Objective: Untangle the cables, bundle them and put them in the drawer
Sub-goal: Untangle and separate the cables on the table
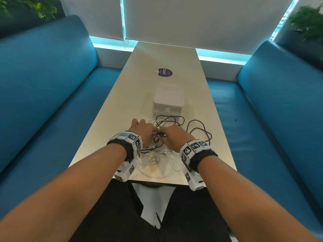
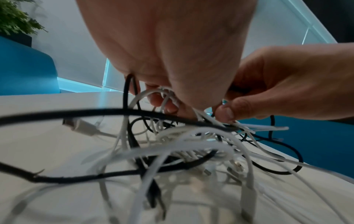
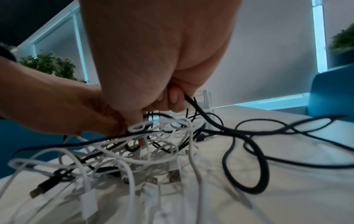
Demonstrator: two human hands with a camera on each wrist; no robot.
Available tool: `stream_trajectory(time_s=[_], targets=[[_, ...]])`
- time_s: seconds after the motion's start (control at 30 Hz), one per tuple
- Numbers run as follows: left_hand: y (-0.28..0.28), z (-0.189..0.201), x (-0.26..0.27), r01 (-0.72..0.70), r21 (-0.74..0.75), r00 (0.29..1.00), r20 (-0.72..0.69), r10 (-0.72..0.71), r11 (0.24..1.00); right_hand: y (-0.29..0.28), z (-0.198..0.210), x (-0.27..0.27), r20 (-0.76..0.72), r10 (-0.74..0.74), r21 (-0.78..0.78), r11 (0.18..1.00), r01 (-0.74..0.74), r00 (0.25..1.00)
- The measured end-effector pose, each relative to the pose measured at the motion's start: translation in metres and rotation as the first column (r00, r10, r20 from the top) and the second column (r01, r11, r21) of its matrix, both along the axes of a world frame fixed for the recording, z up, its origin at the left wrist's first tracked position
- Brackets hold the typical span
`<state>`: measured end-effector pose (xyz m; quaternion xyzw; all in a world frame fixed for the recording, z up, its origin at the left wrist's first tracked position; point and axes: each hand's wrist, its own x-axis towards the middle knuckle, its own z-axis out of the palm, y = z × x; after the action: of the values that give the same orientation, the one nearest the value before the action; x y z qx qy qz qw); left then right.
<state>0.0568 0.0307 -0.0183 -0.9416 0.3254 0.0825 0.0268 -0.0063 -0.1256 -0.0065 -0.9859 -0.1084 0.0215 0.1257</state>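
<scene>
Gripping tangled cables (image 1: 158, 151): left hand (image 1: 142, 132), right hand (image 1: 173, 135) fingers curled in; knot core hidden, blurred.

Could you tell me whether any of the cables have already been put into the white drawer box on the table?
No: the head view shows the cables lying tangled on the table in front of the shut white drawer box.

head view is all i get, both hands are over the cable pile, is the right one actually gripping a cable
Observer: Yes. The right wrist view shows the right hand with fingers curled round a black cable.
Operator: and the left
Observer: The left hand has its fingers hooked into white cable loops.
Operator: any plugs free
Observer: A black USB plug lies loose on the table.
</scene>
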Motion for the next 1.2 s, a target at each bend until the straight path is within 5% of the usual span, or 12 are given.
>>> stream_trajectory(time_s=[0.33, 0.6, 0.77, 0.9, 1.07, 1.2], targets=[[0.007, 0.001, 0.006, -0.059, -0.02, 0.998, 0.011, 0.06, 0.998, -0.01, 0.017, -0.006, 0.084, -0.177, 0.295, 0.944, 0.145, 0.981], [0.011, 0.002, 0.008, -0.015, 0.015, 1.0, -0.001, 0.015, 1.0, -0.016, 0.013, -0.002, 0.065, -0.16, 0.242, 0.96, 0.14, 0.985], [0.021, 0.01, 0.012, 0.004, 0.129, 0.994, 0.11, -0.018, 0.992, -0.028, 0.009, -0.003, -0.03, -0.28, 0.29, 0.916, 0.277, 0.959], [0.022, 0.021, 0.015, -0.061, -0.073, 0.998, -0.018, 0.06, 0.995, -0.041, 0.005, -0.001, -0.09, -0.403, 0.288, 0.865, 0.411, 0.911], [0.017, 0.036, 0.015, -0.168, -0.458, 0.986, -0.074, 0.151, 0.873, -0.064, -0.009, 0.0, -0.165, -0.54, 0.185, 0.805, 0.563, 0.826], [0.009, 0.035, 0.011, -0.13, -0.351, 0.989, -0.107, 0.098, 0.927, -0.06, -0.011, -0.008, -0.315, -0.402, 0.199, 0.858, 0.474, 0.859]])
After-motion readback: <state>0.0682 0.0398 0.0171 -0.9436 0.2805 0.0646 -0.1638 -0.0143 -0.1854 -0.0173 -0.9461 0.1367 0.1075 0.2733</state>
